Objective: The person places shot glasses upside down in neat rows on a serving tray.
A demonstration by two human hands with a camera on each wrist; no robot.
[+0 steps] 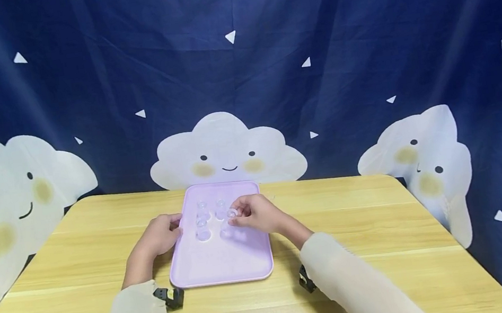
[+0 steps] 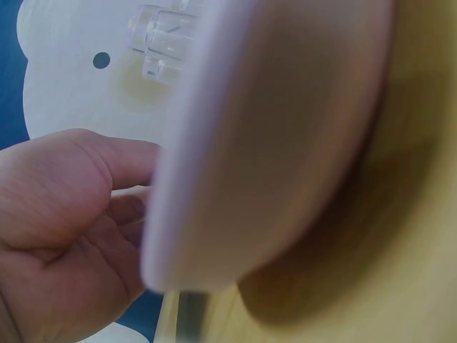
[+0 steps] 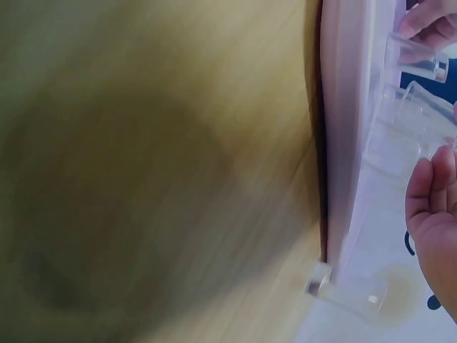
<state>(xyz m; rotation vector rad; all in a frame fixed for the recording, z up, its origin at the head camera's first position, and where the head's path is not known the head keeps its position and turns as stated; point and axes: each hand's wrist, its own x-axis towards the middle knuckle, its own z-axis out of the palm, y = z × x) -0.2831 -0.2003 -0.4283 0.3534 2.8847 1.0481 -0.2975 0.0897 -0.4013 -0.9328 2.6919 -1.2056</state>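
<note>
The right hand point(image 1: 259, 213) is pinching a small clear cup point(image 1: 231, 213) between thumb and fingertips, holding it just above the pink tray point(image 1: 223, 264). The right wrist view is showing the fingers point(image 3: 427, 21) on the cup's point(image 3: 414, 57) wall. The left hand point(image 1: 162, 234) is gripping the tray's 9 o'clock edge, thumb point(image 2: 107, 161) on top of the rim point(image 2: 214, 236).

More clear cups point(image 1: 202, 222) are standing in a tight cluster at the tray's 12 o'clock end, just beside the held one.

Risk: the cups are light, slick and crowded, so the pinched one is likely to clip a neighbour and topple it, or slip from the fingertips. If the left hand lets go, the tray could skid.

The tray is sitting on a pale wooden table point(image 1: 387, 233). A dark blue curtain point(image 1: 264, 42) with smiling white clouds point(image 1: 226, 152) is hanging behind, at 12 o'clock.
</note>
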